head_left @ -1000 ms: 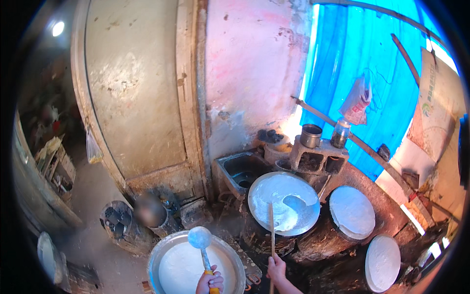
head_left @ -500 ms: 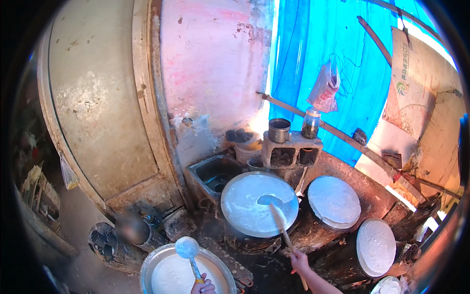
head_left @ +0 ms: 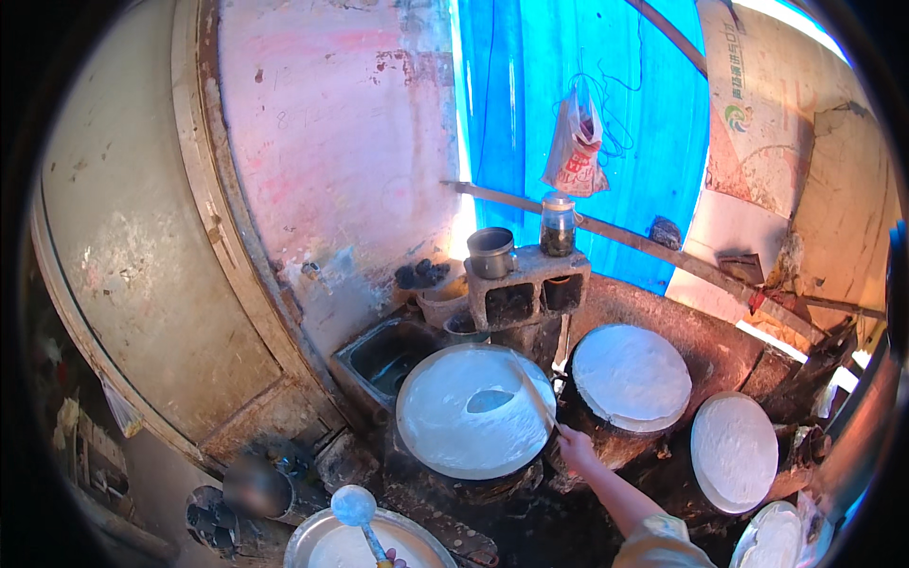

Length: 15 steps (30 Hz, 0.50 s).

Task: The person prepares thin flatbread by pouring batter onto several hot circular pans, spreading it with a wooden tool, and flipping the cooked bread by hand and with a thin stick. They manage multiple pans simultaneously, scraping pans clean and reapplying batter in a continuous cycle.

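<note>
My right hand (head_left: 576,452) is closed round the handle of a long wooden spatula (head_left: 532,390). The spatula's blade lies over the right part of a round griddle (head_left: 473,477) coated with white batter (head_left: 440,386). Right of the coating's middle is a smooth bluish oval patch (head_left: 489,401). At the lower edge my left hand (head_left: 398,559), partly cut off, grips a ladle (head_left: 354,506) with a round, batter-smeared bowl. The ladle is held above a wide metal basin (head_left: 301,547) of white batter, left of the griddle.
Three more round white-coated griddles (head_left: 632,378) stand to the right on dark stoves. Behind are a concrete block (head_left: 511,286) with a metal mug (head_left: 491,254) and a glass jar (head_left: 559,227), and a dark square basin (head_left: 383,364). Cylindrical briquette-like pieces (head_left: 260,490) lie lower left.
My view has turned slightly right. My right hand has moved forward, and the spatula's blade has gone from the bluish patch toward the far right of the griddle. The ladle stays over the basin.
</note>
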Available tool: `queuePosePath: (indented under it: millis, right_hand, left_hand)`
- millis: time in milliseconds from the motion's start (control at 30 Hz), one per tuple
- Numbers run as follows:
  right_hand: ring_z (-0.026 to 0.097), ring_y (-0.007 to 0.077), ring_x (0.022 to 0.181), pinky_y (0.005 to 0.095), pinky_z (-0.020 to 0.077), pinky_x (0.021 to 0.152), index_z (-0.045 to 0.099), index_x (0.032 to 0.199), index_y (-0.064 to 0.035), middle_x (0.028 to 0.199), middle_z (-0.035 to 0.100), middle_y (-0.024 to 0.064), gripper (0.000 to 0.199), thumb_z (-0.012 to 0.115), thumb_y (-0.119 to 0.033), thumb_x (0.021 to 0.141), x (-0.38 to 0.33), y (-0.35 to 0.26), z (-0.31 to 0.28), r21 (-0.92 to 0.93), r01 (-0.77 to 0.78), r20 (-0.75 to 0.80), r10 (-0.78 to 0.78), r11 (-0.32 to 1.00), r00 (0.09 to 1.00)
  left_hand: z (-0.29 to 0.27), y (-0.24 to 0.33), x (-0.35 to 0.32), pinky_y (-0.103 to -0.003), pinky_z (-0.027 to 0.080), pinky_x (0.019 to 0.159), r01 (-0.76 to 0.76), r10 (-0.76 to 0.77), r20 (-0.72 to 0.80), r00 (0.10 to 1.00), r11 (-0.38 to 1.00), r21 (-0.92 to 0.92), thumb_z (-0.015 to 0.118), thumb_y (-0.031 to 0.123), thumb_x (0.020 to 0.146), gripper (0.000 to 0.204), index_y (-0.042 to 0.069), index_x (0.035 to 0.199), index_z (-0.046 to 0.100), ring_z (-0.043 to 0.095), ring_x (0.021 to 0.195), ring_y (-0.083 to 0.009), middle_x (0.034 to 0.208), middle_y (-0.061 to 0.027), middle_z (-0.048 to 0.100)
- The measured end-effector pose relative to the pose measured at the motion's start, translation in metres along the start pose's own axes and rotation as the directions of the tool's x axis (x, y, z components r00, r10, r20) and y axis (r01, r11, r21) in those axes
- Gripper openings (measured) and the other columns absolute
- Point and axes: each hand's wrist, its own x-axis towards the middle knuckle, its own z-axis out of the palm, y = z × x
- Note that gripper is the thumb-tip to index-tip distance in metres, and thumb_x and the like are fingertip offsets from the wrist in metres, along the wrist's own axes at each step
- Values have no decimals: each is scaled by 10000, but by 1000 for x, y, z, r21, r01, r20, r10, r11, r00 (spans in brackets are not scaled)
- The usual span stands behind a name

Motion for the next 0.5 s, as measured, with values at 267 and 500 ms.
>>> queuePosePath:
  millis: [267, 500]
  right_hand:
    - [404, 75, 370, 241, 342, 347, 559, 1199, -121, 543, 498, -7, 352, 541, -244, 870, -23, -73, 21, 668, -330, -4, 447, 667, 894]
    - [361, 61, 373, 224, 335, 340, 520, 1231, -111, 530, 383, -46, 358, 508, -178, 880, -92, -121, 32, 661, -585, 389, 452, 470, 803]
  left_hand:
    - [-30, 4, 17, -169, 330, 417, 87, -64, 237, 969, 992, -88, 356, 35, 891, 279, 14, 1157, 440, 345, 465, -56, 610, 7, 352]
    - [-47, 4, 40, -170, 321, 396, 155, -111, 324, 939, 982, -112, 365, 38, 886, 234, 48, 1098, 464, 341, 453, -51, 595, 19, 359]
